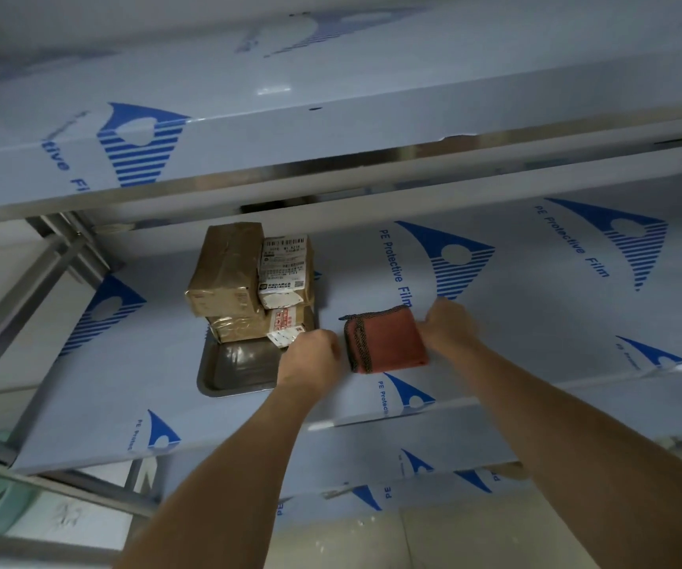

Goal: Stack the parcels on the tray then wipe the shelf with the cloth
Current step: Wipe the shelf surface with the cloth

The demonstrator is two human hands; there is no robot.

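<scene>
- Stacking looks done, judging by layout: three parcels piled at far end of metal tray (pixel 224 381) on middle shelf (pixel 536 305). None seen loose on shelf.
- Bottom parcel (pixel 244 324) lies flat in tray; long brown parcel (pixel 224 273) on top at left, labelled parcel (pixel 286 273) beside it at right, touching.
- Near half of tray bare, reflective.
- Left hand (pixel 310 357) at tray's right near edge, fingers curled; seems to touch white label on bottom parcel, but grip or not — can't tell.
- Wiping part not begun, by the look of it: cloth (pixel 386 340) folded into thick square, lying on shelf just right of tray, apart from it.
- Right hand (pixel 450 326) at cloth's right far corner, fingers curled onto its edge — appears to pinch it.
- Cloth: rust-red w/ dark stitched border; roughly square so no strong long axis; folded edges w/ trim face left twd tray, far edge angled slightly up-right.
- Brown parcel's long axis runs front-to-back, away from person; labelled parcel same way.
- Left to do: wipe film-covered shelf surface w/ cloth.
</scene>
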